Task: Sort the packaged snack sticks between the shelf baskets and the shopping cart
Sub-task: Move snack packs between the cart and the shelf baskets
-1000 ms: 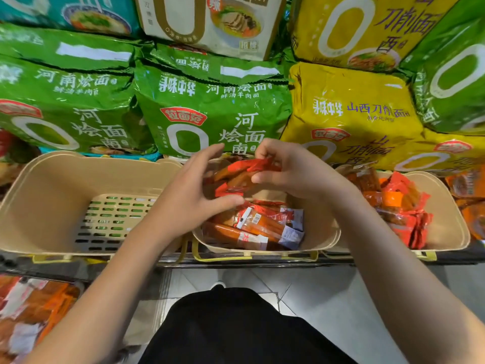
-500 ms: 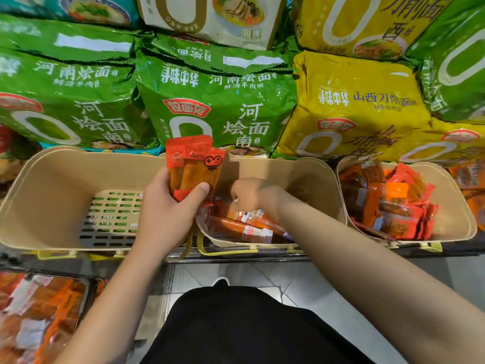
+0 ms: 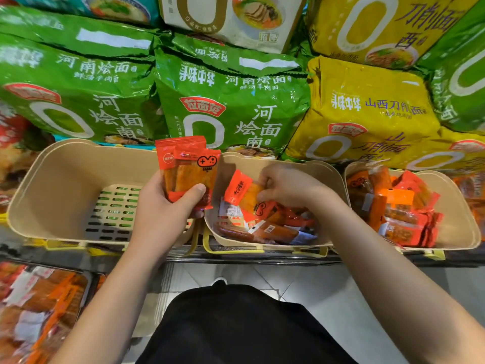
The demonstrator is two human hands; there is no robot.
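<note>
The snack sticks are judged to be light, flat and pliable, sealed in slick film that is likely to slide when several are stacked. Hold is best taken across the lower body of a pack, thumb on the face and fingers behind, rather than at the thin sealed edge.

A small stack of packs (image 3: pixel 187 170) is gripped upright in the left hand (image 3: pixel 160 214), thumb pressed across the front, above the gap between the empty left basket (image 3: pixel 60 185) and the middle basket (image 3: pixel 325 177). The right hand (image 3: pixel 288 187) is lowered into the middle basket, its fingers curled on one orange pack (image 3: pixel 240 191) lifted from the pile (image 3: pixel 262 227). More packs lie in the right basket (image 3: pixel 456 206).

Compared with half a second ago, the left-hand stack is held in much the same place, while the right hand has drawn one pack partly clear of the pile, where earlier it was buried among the packs.
</note>
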